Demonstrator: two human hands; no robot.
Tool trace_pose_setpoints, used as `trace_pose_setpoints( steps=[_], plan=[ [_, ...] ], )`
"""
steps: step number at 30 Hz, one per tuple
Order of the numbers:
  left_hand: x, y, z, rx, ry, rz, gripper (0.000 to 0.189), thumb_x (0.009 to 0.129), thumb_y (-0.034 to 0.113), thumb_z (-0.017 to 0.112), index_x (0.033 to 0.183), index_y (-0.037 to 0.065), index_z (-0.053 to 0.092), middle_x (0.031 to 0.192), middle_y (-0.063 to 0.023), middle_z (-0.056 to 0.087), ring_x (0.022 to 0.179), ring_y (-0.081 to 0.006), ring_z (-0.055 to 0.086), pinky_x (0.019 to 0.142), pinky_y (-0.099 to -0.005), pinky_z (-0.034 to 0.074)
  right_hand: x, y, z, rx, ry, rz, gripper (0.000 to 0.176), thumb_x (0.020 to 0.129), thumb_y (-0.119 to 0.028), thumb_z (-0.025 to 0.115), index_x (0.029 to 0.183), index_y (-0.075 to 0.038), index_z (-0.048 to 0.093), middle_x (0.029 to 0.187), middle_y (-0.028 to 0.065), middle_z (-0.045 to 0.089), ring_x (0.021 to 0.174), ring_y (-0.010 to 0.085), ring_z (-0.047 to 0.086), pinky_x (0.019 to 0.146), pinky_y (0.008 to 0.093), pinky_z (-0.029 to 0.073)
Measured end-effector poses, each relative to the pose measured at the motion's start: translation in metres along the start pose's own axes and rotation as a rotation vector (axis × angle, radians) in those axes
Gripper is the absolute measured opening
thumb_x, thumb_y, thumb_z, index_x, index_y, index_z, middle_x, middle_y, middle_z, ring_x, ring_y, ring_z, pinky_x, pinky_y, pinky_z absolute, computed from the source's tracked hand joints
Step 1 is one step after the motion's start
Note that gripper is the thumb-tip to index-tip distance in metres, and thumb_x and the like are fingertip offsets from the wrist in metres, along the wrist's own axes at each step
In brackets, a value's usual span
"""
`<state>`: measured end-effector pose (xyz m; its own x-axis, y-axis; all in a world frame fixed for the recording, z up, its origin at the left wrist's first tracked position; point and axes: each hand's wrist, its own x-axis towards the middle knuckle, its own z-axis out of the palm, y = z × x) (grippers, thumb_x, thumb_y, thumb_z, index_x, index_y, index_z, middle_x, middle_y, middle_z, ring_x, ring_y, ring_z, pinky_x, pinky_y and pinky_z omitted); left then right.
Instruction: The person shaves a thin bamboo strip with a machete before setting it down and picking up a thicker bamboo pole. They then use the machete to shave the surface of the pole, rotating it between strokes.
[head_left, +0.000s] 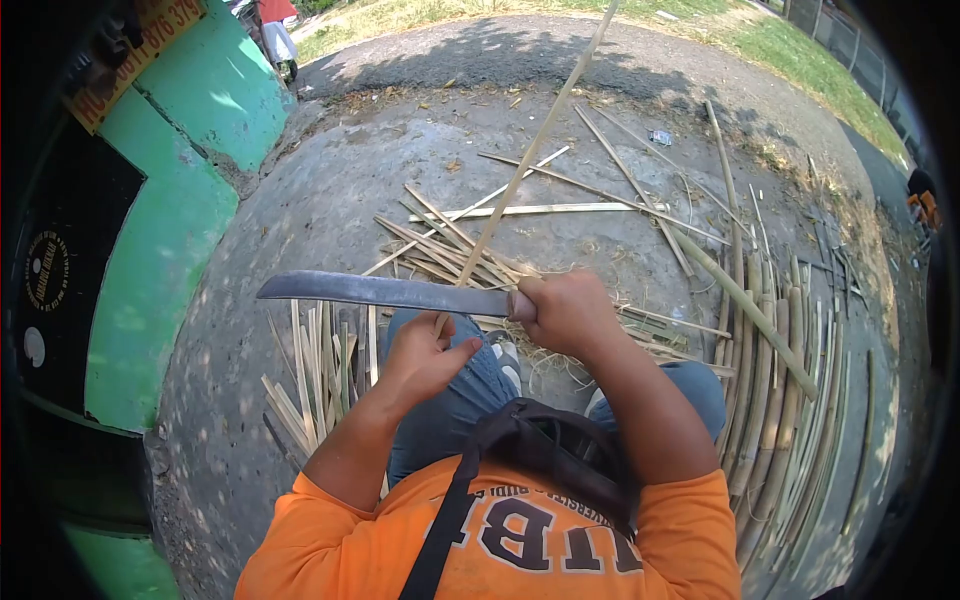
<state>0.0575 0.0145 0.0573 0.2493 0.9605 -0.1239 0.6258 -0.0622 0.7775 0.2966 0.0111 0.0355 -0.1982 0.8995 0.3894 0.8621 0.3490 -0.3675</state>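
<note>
Right hand is clenched round the handle of a machete, blade level across the body, presumably for steady control. Left hand pinches the near end of a long bamboo strip, which runs up and away beyond the blade, likely so its length stays clear of the body. Whether blade and strip touch cannot be confirmed from this angle. Split strips lie at the left knee, more ahead; poles lie lengthwise at right, apparently for easy reach, on the ground.
</note>
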Motion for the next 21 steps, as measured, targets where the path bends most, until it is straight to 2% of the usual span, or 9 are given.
trace_pose_setpoints(
  steps=[3,6,9,12,15,18,21],
  plan=[
    [0.003,-0.01,0.004,0.004,-0.022,0.042,0.038,0.083,0.028,0.086,0.089,0.004,0.057,0.069,-0.0036,0.053,0.064,-0.0144,0.049,0.06,-0.0337,0.044,0.0,0.006,-0.001,-0.016,-0.009,-0.006,0.014,0.074,-0.025,0.071,0.079,-0.013,0.065,0.068,0.0128,0.067,0.067,0.0382,0.067,0.066,0.0504,0.053],
    [0.001,-0.002,-0.006,0.056,-0.017,0.001,0.04,0.081,0.03,0.087,0.088,0.004,0.058,0.069,-0.0053,0.054,0.065,-0.0165,0.052,0.061,-0.0347,0.045,-0.001,0.015,-0.007,-0.045,-0.006,0.002,0.014,0.074,-0.024,0.071,0.078,-0.013,0.064,0.068,0.0131,0.067,0.068,0.0382,0.067,0.065,0.0507,0.053],
    [0.001,-0.007,-0.002,0.046,0.029,0.046,0.041,0.08,0.031,0.087,0.088,0.003,0.058,0.069,-0.0067,0.056,0.065,-0.0186,0.054,0.062,-0.0358,0.046,0.0,0.008,-0.005,-0.026,-0.012,0.015,0.013,0.074,-0.024,0.071,0.076,-0.012,0.064,0.068,0.0134,0.067,0.068,0.0384,0.067,0.065,0.0507,0.053],
    [0.0,-0.004,0.001,0.147,-0.031,0.016,0.041,0.081,0.031,0.086,0.09,0.003,0.059,0.072,-0.0083,0.059,0.067,-0.0205,0.056,0.064,-0.0365,0.048,-0.001,0.002,-0.001,0.0,-0.009,0.024,0.013,0.074,-0.023,0.072,0.077,-0.012,0.066,0.068,0.0139,0.067,0.068,0.0387,0.067,0.065,0.0505,0.053],
    [0.002,-0.011,-0.003,0.023,-0.027,0.017,0.041,0.081,0.032,0.086,0.09,0.003,0.059,0.072,-0.0093,0.059,0.067,-0.0219,0.056,0.064,-0.0366,0.048,0.0,0.014,-0.009,-0.023,-0.009,0.023,0.013,0.075,-0.023,0.072,0.081,-0.013,0.067,0.069,0.0146,0.067,0.068,0.0389,0.067,0.065,0.0506,0.053],
    [-0.001,0.006,-0.01,0.146,-0.032,-0.015,0.041,0.081,0.031,0.086,0.089,0.003,0.059,0.072,-0.0096,0.059,0.066,-0.0219,0.056,0.064,-0.0367,0.048,0.0,0.016,-0.011,-0.034,-0.008,0.041,0.014,0.075,-0.024,0.073,0.081,-0.013,0.068,0.071,0.0144,0.068,0.07,0.038,0.069,0.066,0.0498,0.054],
    [0.005,-0.007,0.001,0.069,-0.038,0.014,0.04,0.082,0.031,0.086,0.089,0.002,0.059,0.072,-0.0095,0.059,0.066,-0.0217,0.055,0.064,-0.0365,0.048,0.0,0.004,-0.006,-0.035,0.002,0.062,0.014,0.074,-0.024,0.074,0.081,-0.013,0.069,0.072,0.0134,0.07,0.07,0.0364,0.07,0.069,0.0485,0.055]
  ],
)
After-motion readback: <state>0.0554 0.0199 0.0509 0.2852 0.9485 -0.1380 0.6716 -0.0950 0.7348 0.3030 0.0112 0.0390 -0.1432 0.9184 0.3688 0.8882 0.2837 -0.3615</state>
